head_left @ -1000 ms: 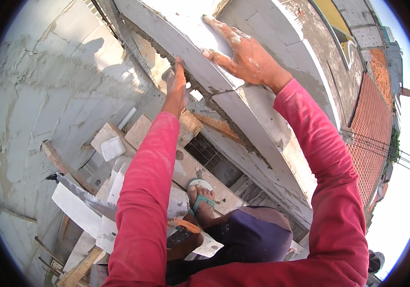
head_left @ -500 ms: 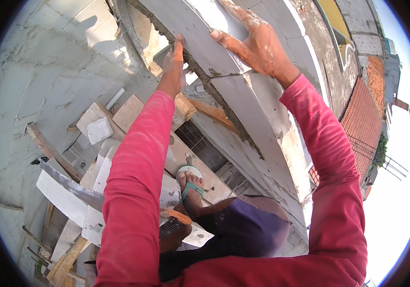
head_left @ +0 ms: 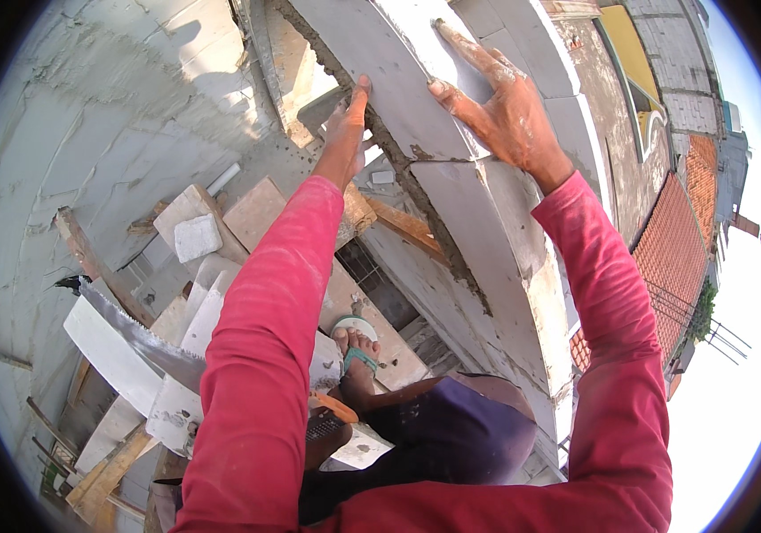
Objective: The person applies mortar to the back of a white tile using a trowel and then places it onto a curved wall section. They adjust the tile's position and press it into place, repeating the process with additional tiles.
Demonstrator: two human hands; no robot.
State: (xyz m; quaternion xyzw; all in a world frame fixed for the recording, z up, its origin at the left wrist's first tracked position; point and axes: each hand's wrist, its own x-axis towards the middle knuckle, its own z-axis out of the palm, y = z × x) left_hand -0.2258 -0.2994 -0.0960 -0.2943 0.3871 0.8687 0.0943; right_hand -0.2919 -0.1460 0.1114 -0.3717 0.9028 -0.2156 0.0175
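Note:
My right hand (head_left: pixel 507 111) lies on the top face of a pale, dusty building block (head_left: pixel 385 75), fingers spread and coated with white dust. Against the lower side edge of that block is my left hand (head_left: pixel 343 135), its thumb stretched up by the grey mortar joint (head_left: pixel 396 158). The fingers of this hand are curled and mostly hidden. Next to them shows a flat grey piece (head_left: pixel 320 108), which may be a trowel blade; I cannot tell whether I hold it. A second block (head_left: pixel 465 200) adjoins the first, nearer to me in the same row.
Below, my sandalled foot (head_left: pixel 358 348) stands on a plank (head_left: pixel 380 333). Lower left are a toothed saw blade (head_left: pixel 141 333), cut block pieces (head_left: pixel 114 355) and timber (head_left: pixel 101 266). A plastered wall (head_left: pixel 70 169) rises at left. Tiled roofs (head_left: pixel 678 253) lie beyond the blocks at right.
The whole view has shifted, so the blocks and both hands sit slightly farther right and lower. Both hands keep their places at the block.

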